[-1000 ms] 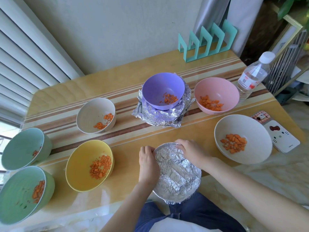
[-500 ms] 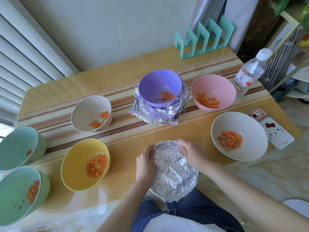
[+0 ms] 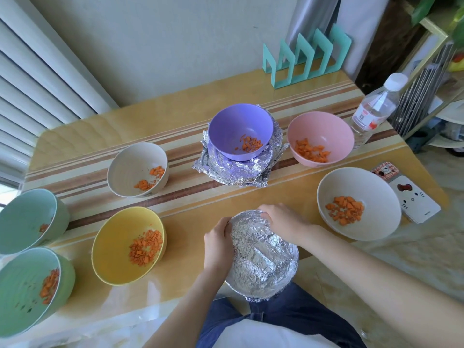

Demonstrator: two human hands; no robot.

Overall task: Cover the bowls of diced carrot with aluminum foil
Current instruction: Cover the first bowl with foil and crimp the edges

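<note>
Table (image 3: 125, 126): seven open carrot bowls spread around, uncovered. Foil-covered bowl (image 3: 263, 262) at 6 o'clock looks partly over the table's near edge. Main risk: my pressing tips it into my lap. Spare foil (image 3: 226, 172) at 12 o'clock, pinned under purple bowl (image 3: 238, 126). On the covered bowl, left hand (image 3: 217, 243) curls round the 9 o'clock rim and right hand (image 3: 281, 222) round the 1 o'clock rim, both gripping. Squeeze too hard and the foil likely tears.
</note>
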